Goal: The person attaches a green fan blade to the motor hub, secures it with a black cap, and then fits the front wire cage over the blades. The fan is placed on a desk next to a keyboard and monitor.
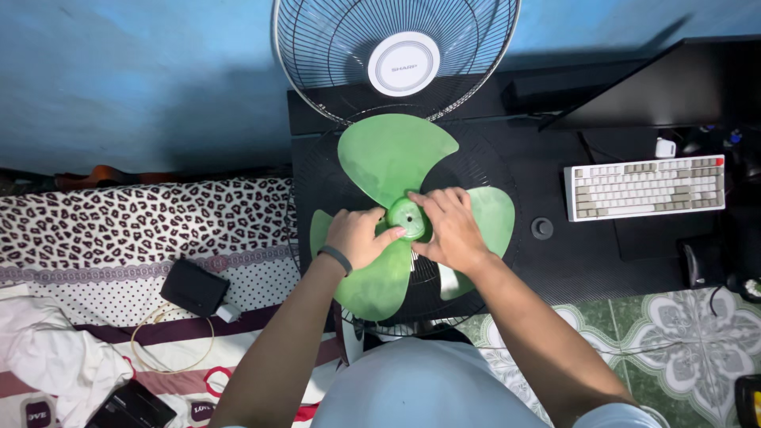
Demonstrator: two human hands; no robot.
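Green three-blade fan propeller [396,158]: flat on rear grille [507,170], exposing hub [408,218]. Left hand [358,236] and right hand [450,230] pinch the hub. Front grille [317,47] rests behind.

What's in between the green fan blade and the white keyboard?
In the head view, only bare black desk with one small round black knob lies between the green fan blade and the white keyboard.

Round white label [403,63] on grille; dark monitor [674,83] right.
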